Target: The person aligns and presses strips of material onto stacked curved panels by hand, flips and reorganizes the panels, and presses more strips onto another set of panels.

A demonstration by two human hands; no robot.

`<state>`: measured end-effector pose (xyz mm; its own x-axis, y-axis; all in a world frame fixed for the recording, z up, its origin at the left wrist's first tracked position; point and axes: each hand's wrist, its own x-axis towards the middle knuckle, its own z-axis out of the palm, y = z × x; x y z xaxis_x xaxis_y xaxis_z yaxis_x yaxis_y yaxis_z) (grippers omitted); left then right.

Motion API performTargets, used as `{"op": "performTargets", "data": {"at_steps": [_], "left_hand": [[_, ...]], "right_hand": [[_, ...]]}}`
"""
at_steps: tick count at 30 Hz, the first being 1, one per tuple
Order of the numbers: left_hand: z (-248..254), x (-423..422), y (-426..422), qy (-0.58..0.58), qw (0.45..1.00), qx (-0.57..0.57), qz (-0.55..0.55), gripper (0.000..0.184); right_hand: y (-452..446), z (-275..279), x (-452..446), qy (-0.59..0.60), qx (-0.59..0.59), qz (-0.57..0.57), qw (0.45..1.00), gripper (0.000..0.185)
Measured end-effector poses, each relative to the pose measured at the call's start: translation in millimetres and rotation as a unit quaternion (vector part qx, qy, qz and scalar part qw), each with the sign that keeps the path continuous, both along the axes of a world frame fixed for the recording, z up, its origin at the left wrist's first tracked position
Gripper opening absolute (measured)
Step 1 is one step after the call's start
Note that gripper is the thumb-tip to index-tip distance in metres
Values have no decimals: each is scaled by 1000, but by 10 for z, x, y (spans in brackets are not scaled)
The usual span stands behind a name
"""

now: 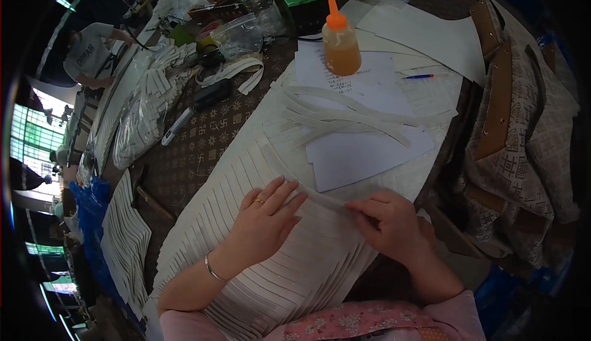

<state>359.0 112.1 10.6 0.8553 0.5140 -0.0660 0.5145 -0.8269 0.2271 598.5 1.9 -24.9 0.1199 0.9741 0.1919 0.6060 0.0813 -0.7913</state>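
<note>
A fanned stack of pale strips [246, 175], overlapping in rows, covers the near part of the table. My left hand [268, 215], with a ring and a bracelet, lies over the stack with its fingers stretched out and pressing on the upper strip. At the right, my right hand [391, 224] pinches the end of a pale strip [326, 202] between thumb and forefinger; its other fingers are curled. Beyond the hands, several loose curved strips [351, 116] lie across white paper sheets [363, 162].
A squeeze bottle with an orange nozzle [341, 48] stands on a handwritten sheet, near a pen [420, 76]. A hammer [154, 202], a marker-like white tool [177, 125] and bagged strips [144, 113] lie left. Patterned fabric pieces [517, 138] hang right. Another person [92, 55] works far left.
</note>
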Motion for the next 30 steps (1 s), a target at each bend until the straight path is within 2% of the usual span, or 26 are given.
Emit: {"op": "performTargets", "data": {"at_steps": [30], "left_hand": [[9,43,-26,45,998,42,-18,51]], "right_hand": [[4,-9,-37,13,-29,-23,999,23]]}}
